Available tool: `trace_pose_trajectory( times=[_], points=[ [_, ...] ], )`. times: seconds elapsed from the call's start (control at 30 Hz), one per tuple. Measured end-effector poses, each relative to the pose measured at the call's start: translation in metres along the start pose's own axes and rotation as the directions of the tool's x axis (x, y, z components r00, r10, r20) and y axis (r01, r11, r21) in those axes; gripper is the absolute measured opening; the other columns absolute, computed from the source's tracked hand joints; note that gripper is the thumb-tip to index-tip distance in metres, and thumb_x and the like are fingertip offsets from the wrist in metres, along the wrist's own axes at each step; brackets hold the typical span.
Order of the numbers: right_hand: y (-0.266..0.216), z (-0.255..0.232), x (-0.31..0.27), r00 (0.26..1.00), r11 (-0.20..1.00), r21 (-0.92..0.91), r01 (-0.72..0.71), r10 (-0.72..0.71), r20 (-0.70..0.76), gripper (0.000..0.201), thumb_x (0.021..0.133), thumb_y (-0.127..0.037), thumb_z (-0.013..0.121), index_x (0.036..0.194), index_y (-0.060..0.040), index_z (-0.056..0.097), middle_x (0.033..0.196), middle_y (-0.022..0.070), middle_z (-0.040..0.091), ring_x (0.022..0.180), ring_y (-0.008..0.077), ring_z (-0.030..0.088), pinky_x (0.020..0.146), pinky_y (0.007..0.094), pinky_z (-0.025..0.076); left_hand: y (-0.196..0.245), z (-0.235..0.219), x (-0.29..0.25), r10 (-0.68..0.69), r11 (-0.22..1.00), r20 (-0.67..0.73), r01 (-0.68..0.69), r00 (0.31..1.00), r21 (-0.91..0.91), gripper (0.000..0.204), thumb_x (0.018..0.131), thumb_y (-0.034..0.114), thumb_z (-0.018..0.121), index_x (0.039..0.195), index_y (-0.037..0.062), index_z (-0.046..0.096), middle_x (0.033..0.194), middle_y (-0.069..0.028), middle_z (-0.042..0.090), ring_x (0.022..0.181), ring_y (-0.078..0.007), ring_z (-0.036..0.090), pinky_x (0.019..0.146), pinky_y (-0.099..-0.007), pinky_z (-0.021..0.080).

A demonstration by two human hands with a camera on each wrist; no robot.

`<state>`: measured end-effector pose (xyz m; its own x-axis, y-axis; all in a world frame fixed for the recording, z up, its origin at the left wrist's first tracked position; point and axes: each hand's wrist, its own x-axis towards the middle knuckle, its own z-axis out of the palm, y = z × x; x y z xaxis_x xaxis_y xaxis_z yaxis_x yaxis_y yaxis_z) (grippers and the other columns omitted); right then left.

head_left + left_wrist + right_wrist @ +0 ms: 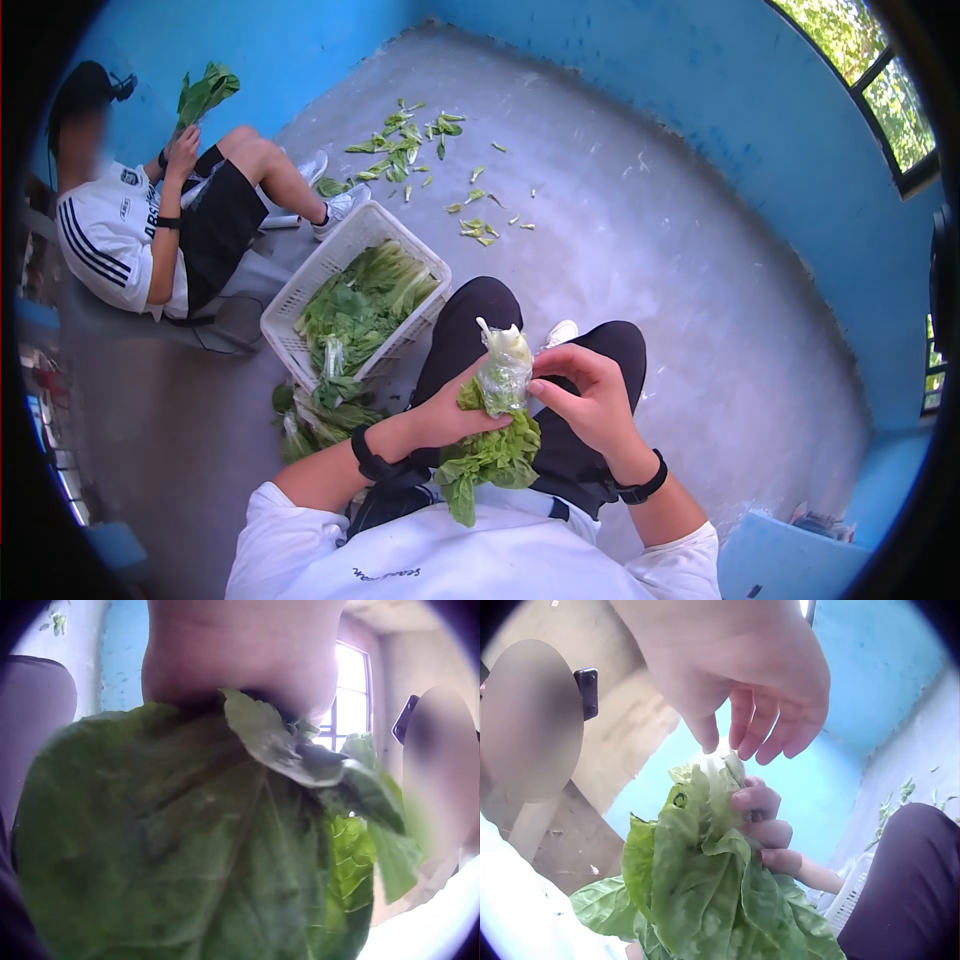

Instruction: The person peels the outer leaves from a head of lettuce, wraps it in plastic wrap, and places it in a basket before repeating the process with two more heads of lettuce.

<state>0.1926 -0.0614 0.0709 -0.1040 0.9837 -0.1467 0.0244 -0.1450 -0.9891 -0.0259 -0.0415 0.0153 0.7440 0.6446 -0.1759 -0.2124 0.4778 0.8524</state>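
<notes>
From my screen I see the leafy green bundle (490,452) just below and right of the head view's centre, its long axis nearly vertical in frame, stalk end up, leaves down. My left hand (447,412) is the nearer, fingers curled round it. My right hand (592,392) has thumb and fingertips bent close together at the clear wrap's (506,375) right edge; I can't tell whether they pinch it.

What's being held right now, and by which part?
The left hand grips a leafy green vegetable bunch around its middle, by the clear plastic film on its pale stem end. Whether the right hand pinches the film cannot be told.
</notes>
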Motion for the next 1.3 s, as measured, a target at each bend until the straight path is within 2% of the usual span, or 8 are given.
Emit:
trace_pose_trajectory(
  times=[0.4, 0.57, 0.77, 0.87, 1.0, 1.1, 1.2, 1.3],
  points=[
    [0.009, -0.018, 0.005, 0.999, 0.997, 0.069, 0.039, -0.04, 0.01, 0.015, 0.086, -0.003, 0.074, 0.099, 0.0021, 0.069, 0.091, 0.0071, 0.072, 0.084, 0.0119, 0.068, 0.079, 0.029, 0.053, -0.003, -0.01, 0.022, -0.057, 0.997, 0.233, 0.069, 0.971, -0.045, 0.068, 0.088, 0.004, 0.072, 0.146, 0.0086, 0.038, 0.119, -0.0089, 0.064, 0.114, -0.0199, 0.062, 0.1, -0.0385, 0.049],
    [0.005, -0.022, 0.004, 0.987, 0.985, -0.074, 0.156, -0.159, -0.038, 0.011, 0.089, -0.002, 0.07, 0.099, 0.0027, 0.07, 0.092, 0.0069, 0.072, 0.084, 0.0125, 0.069, 0.08, 0.0283, 0.053, 0.0, -0.012, 0.03, -0.094, 0.995, 0.2, 0.083, 0.975, 0.06, 0.072, 0.082, 0.005, 0.078, 0.143, 0.0081, 0.04, 0.116, -0.0084, 0.065, 0.109, -0.0194, 0.064, 0.097, -0.0376, 0.051],
    [0.004, -0.011, 0.005, 0.994, 0.961, 0.271, -0.063, 0.085, -0.07, 0.008, 0.091, -0.004, 0.069, 0.095, 0.0027, 0.07, 0.089, 0.0056, 0.071, 0.082, 0.012, 0.068, 0.08, 0.0271, 0.052, 0.003, -0.013, 0.03, -0.083, 0.996, 0.236, 0.077, 0.968, 0.037, 0.072, 0.082, 0.003, 0.077, 0.143, 0.0072, 0.04, 0.117, -0.0076, 0.065, 0.111, -0.0187, 0.063, 0.097, -0.0368, 0.051],
    [0.013, -0.015, 0.003, 0.994, 0.969, 0.227, -0.101, 0.105, -0.004, 0.011, 0.093, -0.006, 0.069, 0.099, 0.0029, 0.069, 0.089, 0.0057, 0.071, 0.084, 0.012, 0.068, 0.081, 0.0268, 0.052, 0.01, -0.005, 0.03, -0.132, 0.988, 0.121, 0.121, 0.984, 0.095, 0.063, 0.075, 0.016, 0.085, 0.128, 0.0071, 0.052, 0.108, -0.0095, 0.067, 0.103, -0.0216, 0.066, 0.092, -0.0377, 0.053],
    [0.012, -0.019, 0.001, 0.999, 0.995, 0.091, -0.038, 0.041, -0.031, 0.011, 0.095, -0.007, 0.067, 0.099, 0.0039, 0.067, 0.089, 0.0054, 0.07, 0.085, 0.0116, 0.067, 0.082, 0.0268, 0.053, 0.009, -0.002, 0.027, -0.124, 0.992, 0.096, 0.121, 0.988, 0.035, 0.061, 0.074, 0.017, 0.085, 0.125, 0.007, 0.053, 0.107, -0.0098, 0.067, 0.101, -0.0221, 0.066, 0.091, -0.0377, 0.053],
    [0.011, -0.021, 0.0, 0.995, 0.988, 0.132, -0.075, 0.083, -0.049, 0.012, 0.096, -0.007, 0.065, 0.099, 0.0047, 0.064, 0.092, 0.0052, 0.068, 0.088, 0.011, 0.066, 0.085, 0.0273, 0.053, -0.006, -0.012, 0.023, -0.083, 0.996, 0.197, 0.085, 0.977, -0.002, 0.079, 0.082, 0.002, 0.078, 0.149, 0.0077, 0.036, 0.117, -0.0081, 0.065, 0.112, -0.019, 0.064, 0.099, -0.0373, 0.05],
    [0.017, -0.019, -0.001, 0.998, 0.977, 0.215, -0.017, 0.03, -0.058, 0.011, 0.097, -0.006, 0.063, 0.102, 0.0041, 0.063, 0.097, 0.0066, 0.069, 0.092, 0.0116, 0.066, 0.086, 0.0276, 0.053, -0.011, -0.011, 0.023, -0.094, 0.992, 0.177, 0.107, 0.98, -0.064, 0.082, 0.084, 0.006, 0.078, 0.152, 0.0074, 0.033, 0.122, -0.0074, 0.063, 0.113, -0.0191, 0.063, 0.1, -0.0381, 0.05],
    [0.013, -0.022, -0.004, 0.998, 0.997, 0.049, 0.058, -0.056, -0.031, 0.01, 0.097, -0.005, 0.061, 0.102, 0.0038, 0.063, 0.102, 0.0082, 0.069, 0.095, 0.0123, 0.065, 0.086, 0.028, 0.053, -0.013, -0.011, 0.023, -0.1, 0.988, 0.113, 0.112, 0.989, -0.105, 0.084, 0.085, 0.011, 0.078, 0.154, 0.0066, 0.031, 0.128, -0.0049, 0.06, 0.118, -0.0168, 0.06, 0.104, -0.0359, 0.047]
  ],
)
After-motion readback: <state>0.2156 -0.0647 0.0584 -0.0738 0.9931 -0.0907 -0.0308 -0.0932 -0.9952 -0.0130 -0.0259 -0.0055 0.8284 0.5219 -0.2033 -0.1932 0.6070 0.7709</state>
